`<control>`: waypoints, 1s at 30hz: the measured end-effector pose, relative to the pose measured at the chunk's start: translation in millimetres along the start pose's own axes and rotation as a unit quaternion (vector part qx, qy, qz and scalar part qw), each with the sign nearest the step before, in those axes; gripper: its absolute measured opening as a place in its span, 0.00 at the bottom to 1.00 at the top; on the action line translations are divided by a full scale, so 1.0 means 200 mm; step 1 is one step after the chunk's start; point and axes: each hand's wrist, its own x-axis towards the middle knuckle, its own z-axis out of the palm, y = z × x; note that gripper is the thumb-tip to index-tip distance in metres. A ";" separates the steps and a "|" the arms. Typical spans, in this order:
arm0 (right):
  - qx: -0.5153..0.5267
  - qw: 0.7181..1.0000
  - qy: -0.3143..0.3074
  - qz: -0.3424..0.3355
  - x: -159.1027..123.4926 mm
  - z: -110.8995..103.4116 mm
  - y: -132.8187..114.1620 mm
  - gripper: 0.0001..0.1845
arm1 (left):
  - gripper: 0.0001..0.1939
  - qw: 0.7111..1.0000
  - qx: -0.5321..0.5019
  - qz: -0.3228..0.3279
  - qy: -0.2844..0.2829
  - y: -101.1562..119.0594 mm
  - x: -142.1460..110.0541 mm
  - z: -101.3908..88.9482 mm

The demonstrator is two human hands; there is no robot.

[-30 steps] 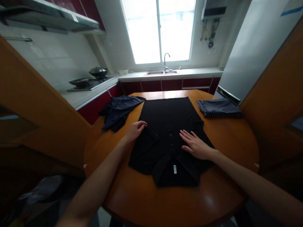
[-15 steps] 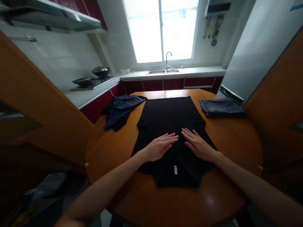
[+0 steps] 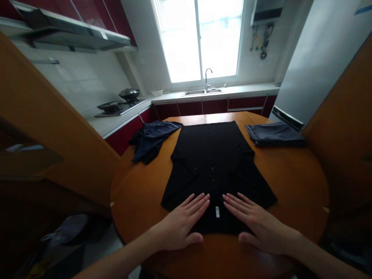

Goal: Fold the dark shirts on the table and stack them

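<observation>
A black short-sleeved shirt [image 3: 213, 143] lies spread out on the wooden table [image 3: 139, 193], its collar end toward me. Small buttons show along its middle, and a white label [image 3: 217, 212] sits at the neck. My left hand [image 3: 186, 221] rests flat over the near left part of the shirt, fingers stretched out, left of the label. On the label's other side, my right hand [image 3: 255, 223] lies in the same way over the near right part. Neither hand grips the cloth.
Dark crumpled clothes [image 3: 155, 137] lie at the table's far left. A folded dark garment [image 3: 274, 134] rests at the far right, near the fridge [image 3: 305, 66]. Beyond the table are a counter with a sink [image 3: 195, 92] and a stove with a pot [image 3: 129, 94].
Both hands have drawn back toward me, from the middle of the shirt to its collar end, and spread slightly apart. The camera view has shifted a little.
</observation>
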 end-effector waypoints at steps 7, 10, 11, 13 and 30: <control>0.007 1.000 0.008 0.019 -0.06 -0.01 0.03 0.46 | 0.45 1.000 0.004 -0.021 0.021 0.03 -0.09 0.00; 0.004 1.000 0.017 0.008 -0.08 -0.01 0.05 0.37 | 0.39 0.999 0.015 -0.004 0.038 0.01 -0.12 0.01; 0.003 1.000 0.019 0.006 -0.08 -0.01 0.06 0.34 | 0.37 0.999 0.024 0.003 0.047 0.00 -0.13 0.01; 0.002 1.000 0.024 0.004 -0.08 -0.02 0.07 0.30 | 0.31 0.996 0.044 0.020 0.070 -0.01 -0.13 0.02; 0.152 0.951 0.180 0.198 0.07 -0.07 0.08 0.15 | 0.15 0.928 -0.230 -0.223 0.189 -0.07 0.01 -0.02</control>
